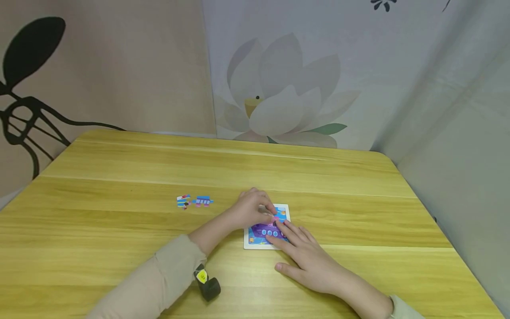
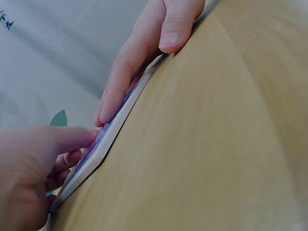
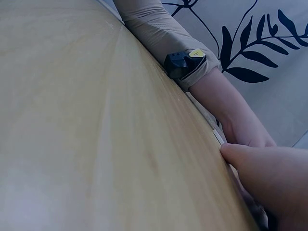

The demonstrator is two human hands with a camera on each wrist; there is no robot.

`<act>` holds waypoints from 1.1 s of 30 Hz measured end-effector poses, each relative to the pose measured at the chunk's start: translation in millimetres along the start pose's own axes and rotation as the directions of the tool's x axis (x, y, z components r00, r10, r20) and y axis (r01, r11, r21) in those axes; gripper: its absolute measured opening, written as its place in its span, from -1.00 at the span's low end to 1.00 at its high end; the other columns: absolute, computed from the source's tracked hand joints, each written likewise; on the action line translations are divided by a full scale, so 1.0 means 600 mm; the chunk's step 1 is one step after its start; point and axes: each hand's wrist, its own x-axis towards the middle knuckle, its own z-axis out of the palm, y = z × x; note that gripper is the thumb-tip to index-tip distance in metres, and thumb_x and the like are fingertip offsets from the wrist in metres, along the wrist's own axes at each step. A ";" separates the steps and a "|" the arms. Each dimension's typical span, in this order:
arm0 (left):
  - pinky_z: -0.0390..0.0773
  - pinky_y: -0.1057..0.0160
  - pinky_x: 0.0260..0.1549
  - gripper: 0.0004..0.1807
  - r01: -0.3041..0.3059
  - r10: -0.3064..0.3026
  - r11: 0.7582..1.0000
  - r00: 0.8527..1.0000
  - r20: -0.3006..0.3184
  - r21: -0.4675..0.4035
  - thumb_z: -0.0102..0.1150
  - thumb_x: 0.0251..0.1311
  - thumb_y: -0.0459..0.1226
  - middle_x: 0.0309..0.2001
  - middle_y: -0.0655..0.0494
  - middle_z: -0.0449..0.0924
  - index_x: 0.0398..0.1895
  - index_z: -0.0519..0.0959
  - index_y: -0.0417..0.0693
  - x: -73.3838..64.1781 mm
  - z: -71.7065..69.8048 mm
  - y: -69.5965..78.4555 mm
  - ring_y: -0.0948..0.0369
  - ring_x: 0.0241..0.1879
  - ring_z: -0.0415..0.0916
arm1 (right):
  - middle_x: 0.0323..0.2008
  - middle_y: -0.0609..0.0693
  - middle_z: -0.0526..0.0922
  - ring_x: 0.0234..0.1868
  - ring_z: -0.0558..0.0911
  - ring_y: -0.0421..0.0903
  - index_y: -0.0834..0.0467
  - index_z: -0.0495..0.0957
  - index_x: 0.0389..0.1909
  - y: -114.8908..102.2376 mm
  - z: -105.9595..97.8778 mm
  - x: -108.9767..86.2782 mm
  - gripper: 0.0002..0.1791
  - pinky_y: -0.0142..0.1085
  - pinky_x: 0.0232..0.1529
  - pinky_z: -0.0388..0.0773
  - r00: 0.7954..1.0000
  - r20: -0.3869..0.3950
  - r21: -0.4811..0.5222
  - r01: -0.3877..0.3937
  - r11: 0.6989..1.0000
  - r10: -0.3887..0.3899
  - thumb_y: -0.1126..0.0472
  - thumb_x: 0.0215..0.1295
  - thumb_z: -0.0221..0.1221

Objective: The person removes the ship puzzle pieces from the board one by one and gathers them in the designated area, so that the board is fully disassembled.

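A small picture puzzle in a white-edged tray point(image 1: 246, 245) lies on the table, showing a purple ship on blue. My left hand point(image 1: 252, 210) bends over its upper part, thumb and forefinger pinching a small pink puzzle piece point(image 1: 276, 219) against the picture; the fingers hide most of this piece. With fingers stretched out, my right hand point(image 1: 308, 257) rests its fingertips on the right side of the puzzle, its thumb apart on the table side. In the left wrist view, the left thumb point(image 2: 77, 138) and the right fingertips point(image 2: 109, 113) nearly meet over the picture.
Loose puzzle pieces point(image 1: 203, 201) in blue, purple and white lie to the left of the tray, beside more striped pieces point(image 1: 183, 201). A black wrist camera point(image 1: 208, 283) hangs at the left sleeve. Behind the wooden table point(image 1: 338, 177) hangs a printed curtain point(image 1: 159, 66).
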 end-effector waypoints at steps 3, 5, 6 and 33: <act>0.16 0.06 0.05 -0.92 0.007 -0.007 1.000 1.000 0.010 -0.009 0.38 0.07 -0.21 -0.27 0.37 0.51 -0.34 0.70 0.13 0.001 -0.001 0.001 0.26 -0.08 0.30 | 0.51 -0.05 -0.17 0.48 -0.17 0.02 -0.12 0.13 0.46 0.000 -0.001 0.000 -0.36 0.11 0.36 -0.23 1.000 -0.003 -0.003 0.004 1.000 -0.004 -0.19 0.43 -0.07; 0.16 0.06 0.06 -0.92 0.012 -0.012 1.000 1.000 0.015 -0.008 0.38 0.07 -0.21 -0.28 0.37 0.51 -0.34 0.70 0.13 0.002 0.000 0.001 0.26 -0.07 0.30 | 0.51 -0.05 -0.17 0.48 -0.17 0.02 -0.12 0.13 0.46 0.000 0.000 0.000 -0.36 0.11 0.36 -0.23 1.000 -0.005 -0.007 0.004 1.000 -0.004 -0.19 0.43 -0.07; 0.16 0.05 0.06 -0.92 0.014 -0.014 1.000 1.000 0.016 -0.008 0.38 0.07 -0.21 -0.28 0.37 0.51 -0.34 0.70 0.13 0.002 -0.001 0.001 0.26 -0.07 0.30 | 0.51 -0.05 -0.17 0.48 -0.17 0.02 -0.12 0.13 0.46 0.000 0.000 -0.001 -0.36 0.10 0.36 -0.22 1.000 -0.005 -0.008 0.003 1.000 -0.003 -0.19 0.43 -0.07; 0.13 -0.05 0.12 -0.96 -0.044 0.045 0.999 0.999 0.009 -0.025 0.32 0.14 -0.23 -0.07 0.26 0.47 -0.33 0.67 0.07 -0.002 0.001 -0.001 0.16 0.06 0.30 | 0.51 -0.05 -0.17 0.48 -0.18 0.00 -0.13 0.12 0.47 0.001 0.002 -0.001 -0.37 0.11 0.36 -0.22 1.000 -0.003 -0.022 0.003 1.000 -0.003 -0.19 0.43 -0.08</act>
